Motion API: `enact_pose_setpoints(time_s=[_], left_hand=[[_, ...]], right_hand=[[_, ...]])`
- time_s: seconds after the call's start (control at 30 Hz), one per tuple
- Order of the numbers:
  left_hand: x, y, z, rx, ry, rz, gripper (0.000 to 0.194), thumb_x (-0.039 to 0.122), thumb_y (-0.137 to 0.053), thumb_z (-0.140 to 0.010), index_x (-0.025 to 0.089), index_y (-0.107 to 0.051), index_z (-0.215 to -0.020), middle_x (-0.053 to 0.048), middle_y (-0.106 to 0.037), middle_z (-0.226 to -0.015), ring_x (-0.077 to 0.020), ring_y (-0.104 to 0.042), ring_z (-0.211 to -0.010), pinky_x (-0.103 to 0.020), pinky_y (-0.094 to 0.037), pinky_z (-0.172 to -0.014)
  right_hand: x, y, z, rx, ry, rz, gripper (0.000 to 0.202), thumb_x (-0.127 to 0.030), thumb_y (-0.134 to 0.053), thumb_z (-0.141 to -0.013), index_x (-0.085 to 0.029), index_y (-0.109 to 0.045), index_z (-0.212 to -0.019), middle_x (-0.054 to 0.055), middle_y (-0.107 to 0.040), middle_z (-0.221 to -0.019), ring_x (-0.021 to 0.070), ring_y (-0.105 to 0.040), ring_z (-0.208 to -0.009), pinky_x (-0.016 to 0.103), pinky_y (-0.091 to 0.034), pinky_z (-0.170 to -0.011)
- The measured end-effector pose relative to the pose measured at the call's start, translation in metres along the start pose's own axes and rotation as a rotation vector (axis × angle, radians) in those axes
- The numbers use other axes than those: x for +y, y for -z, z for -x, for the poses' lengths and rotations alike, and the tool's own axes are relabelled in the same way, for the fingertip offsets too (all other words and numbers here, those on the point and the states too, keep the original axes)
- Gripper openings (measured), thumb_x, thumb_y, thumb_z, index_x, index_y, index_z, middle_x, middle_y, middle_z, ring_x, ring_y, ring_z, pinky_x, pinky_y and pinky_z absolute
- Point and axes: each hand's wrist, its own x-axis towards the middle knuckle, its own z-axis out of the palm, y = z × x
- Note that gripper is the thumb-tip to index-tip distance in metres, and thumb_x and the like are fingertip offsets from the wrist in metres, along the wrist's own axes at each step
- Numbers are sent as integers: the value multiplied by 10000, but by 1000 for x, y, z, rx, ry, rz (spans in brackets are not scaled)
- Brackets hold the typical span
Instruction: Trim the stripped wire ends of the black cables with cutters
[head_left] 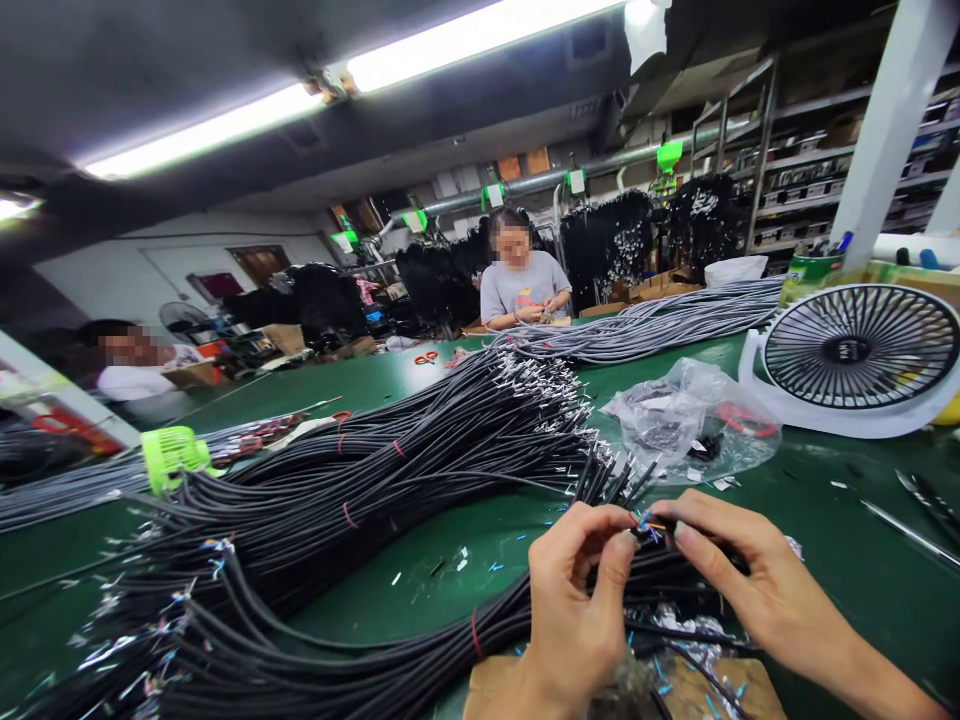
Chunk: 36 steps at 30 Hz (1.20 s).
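Coloured thin wires fan out from the stripped end of a black cable between my two hands. My left hand pinches around this cable end, thumb and forefinger together. From the other side, the thumb and forefinger of my right hand close on the wires. Beneath them runs a bundle of black cables, bound with a red tie. A piece of cardboard lies under my hands, with crumpled foil and blue wire scraps near it.
A large black cable pile with pale ends covers the middle of the green table. On the right are a white fan, a clear plastic bag and tweezers. Across the table sits a person with grey cables nearby.
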Motion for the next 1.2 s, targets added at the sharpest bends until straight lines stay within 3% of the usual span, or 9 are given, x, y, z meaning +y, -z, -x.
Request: enact_pose_setpoints(time_s=[0.5, 0.67, 0.83, 0.97, 1.2], left_hand=[[8, 3, -6, -33, -187, -213, 154, 80, -533, -803, 175, -620, -887, -14, -618, -759, -102, -574, -678, -187, -455, -607], [7, 4, -5, -31, -261, -311, 188, 59, -527, -796, 166, -612, -925, -28, -634, -780, -114, -585, -691, -213, -474, -638], [7, 4, -4, -20, -439, -453, 268, 2, -531, -780, 160, -586, -990, -47, -649, -839, -122, -604, -760, -214, -496, -683], [3, 4, -4, 86, -563, -621, 294, 20, -638, -736, 167, -580, -985, -34, -653, -812, -115, -613, -707, -198, -499, -648], [4, 7, -5, 36, -483, -594, 201, 0, -530, -788, 135, -604, -917, -42, -656, -769, -109, -605, -684, -194, -468, -642]], right_hand=[[-3, 0, -1, 14, 30, -2, 252, -304, -475, -888, -247, -683, -1019, 38, -677, -840, 180, -635, -832, 256, -522, -692], [-3, 0, -2, 22, 37, 13, 250, -300, -481, -884, -248, -687, -1016, 52, -683, -820, 213, -631, -905, 264, -534, -649], [-1, 2, -2, 21, 12, 18, 249, -313, -492, -879, -249, -682, -1026, 47, -681, -809, 212, -632, -902, 265, -538, -652], [-2, 0, -1, 54, -9, 32, 244, -321, -503, -871, -240, -693, -1002, 49, -688, -854, 202, -639, -870, 274, -542, -701], [-4, -8, 4, 147, 55, 115, 238, -287, -505, -873, -199, -687, -999, 58, -682, -878, 167, -643, -814, 252, -531, -734]])
